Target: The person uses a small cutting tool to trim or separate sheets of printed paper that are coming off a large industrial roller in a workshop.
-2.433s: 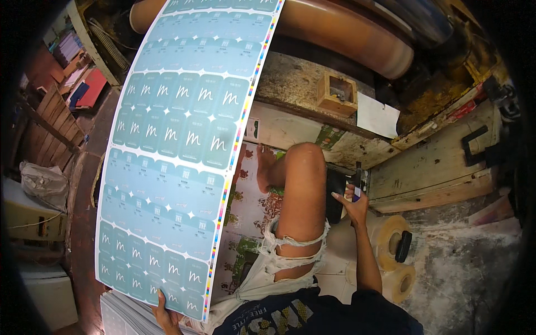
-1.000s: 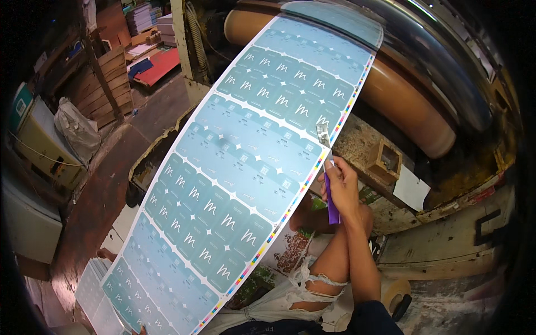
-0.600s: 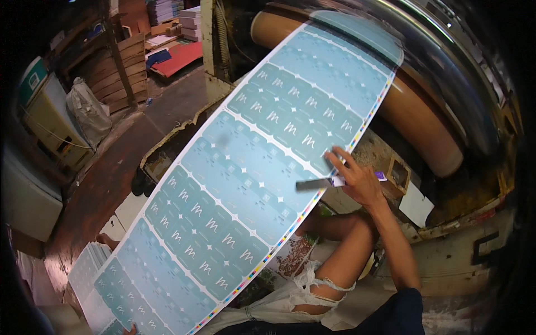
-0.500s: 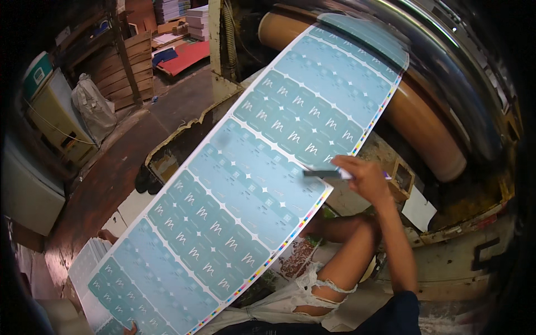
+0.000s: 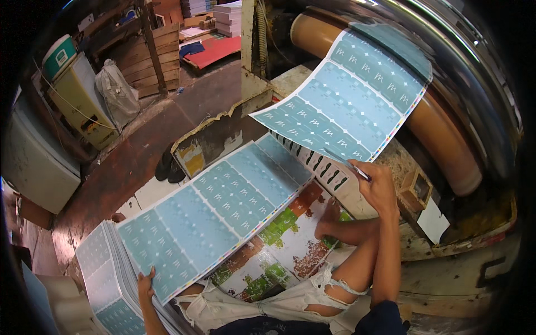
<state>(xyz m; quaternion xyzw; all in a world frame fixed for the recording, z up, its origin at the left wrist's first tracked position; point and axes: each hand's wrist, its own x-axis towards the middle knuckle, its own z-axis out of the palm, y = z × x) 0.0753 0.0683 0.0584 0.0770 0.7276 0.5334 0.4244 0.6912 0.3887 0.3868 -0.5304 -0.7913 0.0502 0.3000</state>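
My left hand (image 5: pixel 146 283) pinches the near left edge of a loose printed sheet (image 5: pixel 218 204), blue and teal with white script marks. This sheet slopes down from the middle toward my lap. My right hand (image 5: pixel 377 181) grips a cutter knife (image 5: pixel 359 169), its thin blade reaching left along the lower edge of a second printed sheet (image 5: pixel 360 92). That one has the same pattern and hangs off a shiny roller at the upper right. A gap separates the two sheets, and a light strip with a row of dark marks shows between them.
At the lower left stands a thick stack of printed sheets (image 5: pixel 100 273). Brown rollers (image 5: pixel 441 134) and a large metal cylinder (image 5: pixel 469 72) fill the right side. A small wooden box (image 5: pixel 415 187) sits beside my right forearm. My bare legs are below.
The single long sheet is now parted in two. Its near piece has dropped toward my lap, and the far piece's free edge curls upward. My left hand has come further into view.
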